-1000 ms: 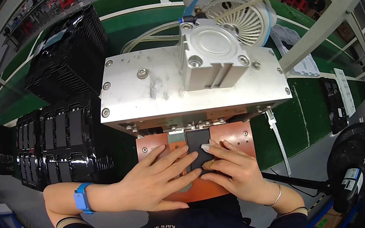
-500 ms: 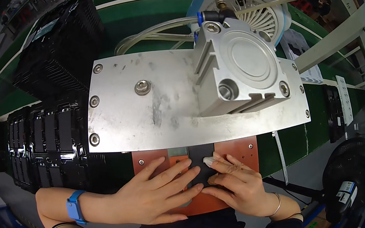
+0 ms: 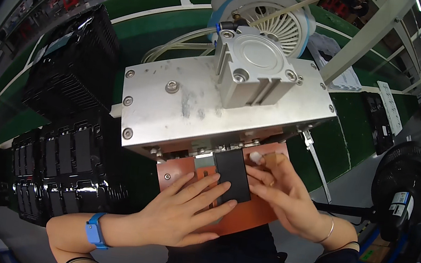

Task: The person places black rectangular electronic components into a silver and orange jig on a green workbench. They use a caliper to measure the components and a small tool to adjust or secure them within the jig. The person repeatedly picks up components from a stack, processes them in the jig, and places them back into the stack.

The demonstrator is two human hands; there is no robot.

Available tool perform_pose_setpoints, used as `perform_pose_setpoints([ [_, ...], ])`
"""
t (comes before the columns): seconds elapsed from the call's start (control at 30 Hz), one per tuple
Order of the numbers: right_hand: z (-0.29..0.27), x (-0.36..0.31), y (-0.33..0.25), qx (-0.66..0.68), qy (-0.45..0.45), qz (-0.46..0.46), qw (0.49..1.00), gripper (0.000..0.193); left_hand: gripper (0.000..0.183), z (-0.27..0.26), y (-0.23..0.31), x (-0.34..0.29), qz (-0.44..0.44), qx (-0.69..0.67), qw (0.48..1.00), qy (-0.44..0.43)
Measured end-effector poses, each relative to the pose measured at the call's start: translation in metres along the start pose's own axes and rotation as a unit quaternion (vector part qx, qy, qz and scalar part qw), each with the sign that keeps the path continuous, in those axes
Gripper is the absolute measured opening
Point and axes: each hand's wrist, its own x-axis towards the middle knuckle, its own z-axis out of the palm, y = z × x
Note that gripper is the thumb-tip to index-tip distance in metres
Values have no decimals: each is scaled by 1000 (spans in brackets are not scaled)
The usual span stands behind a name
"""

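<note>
A flat black rectangular piece (image 3: 233,176) lies on the orange-red plate (image 3: 235,220) of a metal press fixture (image 3: 191,113). My left hand (image 3: 179,212) is spread flat over the plate, its fingertips resting on the left edge of the black piece and beside it. Just right of the piece, my right hand (image 3: 287,193) is lifted slightly off, fingers apart and loosely bent. White and tan coverings show at its fingertips, and I see nothing else held there. The far end of the black piece meets the fixture's front edge.
A silver pneumatic cylinder (image 3: 255,68) with clear hoses tops the fixture. Stacked black trays (image 3: 72,62) stand left, and more trays with dark flat pieces (image 3: 68,153) lie nearer. A white fan (image 3: 266,20) is behind; a black fan (image 3: 406,182) stands right.
My right hand has come off the black piece and moved right, its fingers loosening. My left hand stays nearly in place. The view has shifted, showing more of the fixture's front.
</note>
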Motion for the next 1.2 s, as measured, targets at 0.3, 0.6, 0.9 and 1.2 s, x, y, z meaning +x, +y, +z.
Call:
perform_pose_setpoints([
  [0.3,-5,1,10,-145,22,-74,986,52,26,-24,5,11,-250,-308,903,167],
  [0.6,34,-18,29,-294,1,-231,927,48,29,-9,29,9,-294,-453,822,180],
  [0.9,55,-45,46,-488,-181,-298,801,43,25,-56,32,-89,-374,-315,819,298],
  [1.2,21,-17,33,-437,-83,-303,843,22,33,-66,-6,-185,-581,-134,774,211],
])
